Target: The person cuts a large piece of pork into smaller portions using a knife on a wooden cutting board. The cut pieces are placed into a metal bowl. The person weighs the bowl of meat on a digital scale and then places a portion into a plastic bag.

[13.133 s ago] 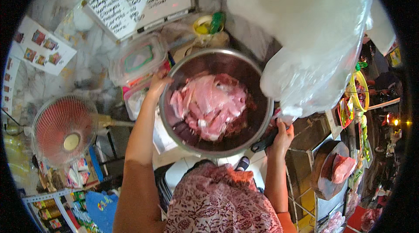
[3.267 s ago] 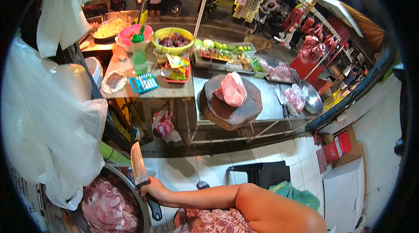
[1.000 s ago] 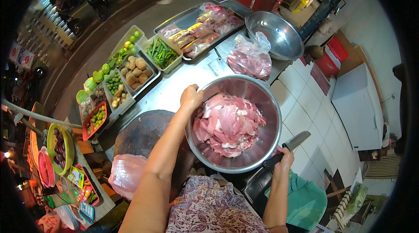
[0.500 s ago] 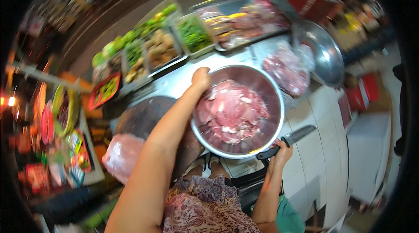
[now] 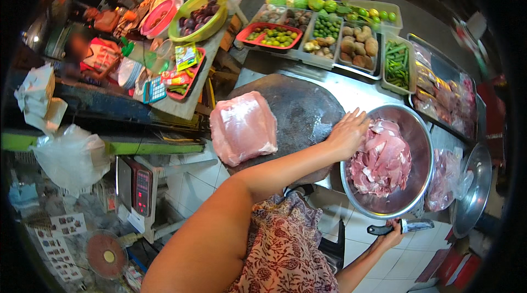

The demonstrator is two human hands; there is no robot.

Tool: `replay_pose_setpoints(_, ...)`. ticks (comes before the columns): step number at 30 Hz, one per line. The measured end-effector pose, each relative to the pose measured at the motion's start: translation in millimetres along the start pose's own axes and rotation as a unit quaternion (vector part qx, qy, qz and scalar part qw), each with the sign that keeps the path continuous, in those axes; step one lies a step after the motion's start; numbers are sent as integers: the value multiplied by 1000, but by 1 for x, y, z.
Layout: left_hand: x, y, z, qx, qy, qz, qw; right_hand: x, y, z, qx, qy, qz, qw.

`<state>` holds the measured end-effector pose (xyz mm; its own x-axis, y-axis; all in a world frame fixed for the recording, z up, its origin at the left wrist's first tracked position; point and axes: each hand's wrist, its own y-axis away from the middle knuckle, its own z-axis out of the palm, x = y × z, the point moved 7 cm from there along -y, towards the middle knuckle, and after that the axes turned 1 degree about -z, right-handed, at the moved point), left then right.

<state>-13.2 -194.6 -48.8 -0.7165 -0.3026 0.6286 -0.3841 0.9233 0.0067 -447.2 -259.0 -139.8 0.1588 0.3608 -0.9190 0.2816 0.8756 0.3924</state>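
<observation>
A wide metal bowl [image 5: 421, 183] of sliced raw pink meat [image 5: 384, 161] stands to the right of a round dark chopping board [image 5: 296, 106]. Over its left rim lies my left hand [image 5: 351, 133], fingers stretched and apart, beside the meat. At the near edge of the bowl, my right hand [image 5: 392, 235] is closed round the black handle of a knife [image 5: 416, 226], whose blade points right. A large slab of raw meat [image 5: 244, 128] rests on the left part of the board, partly past its edge.
Trays of vegetables [image 5: 359, 46] line the far edge. On the right are a tray of packed meat [image 5: 444, 95], a plastic bag of meat [image 5: 442, 180] and a metal basin [image 5: 473, 191]. A digital scale [image 5: 143, 191] stands at the left; a person [image 5: 99, 54] sits beyond.
My view has swung left, so the bowl and board appear further right. My left hand's fingers have loosened from a closed grip on the rim. The knife stays in my right hand.
</observation>
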Motion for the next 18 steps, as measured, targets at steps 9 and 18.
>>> replay_pose_setpoints(9, -115, 179, -220, 341, -89, -107, 930, -45, 73, 49, -40, 179, -134, 974)
replay_pose_setpoints(18, -236, 282, -190, 297, 197, -179, 917, -4, 293, 269, -440, 319, -220, 810)
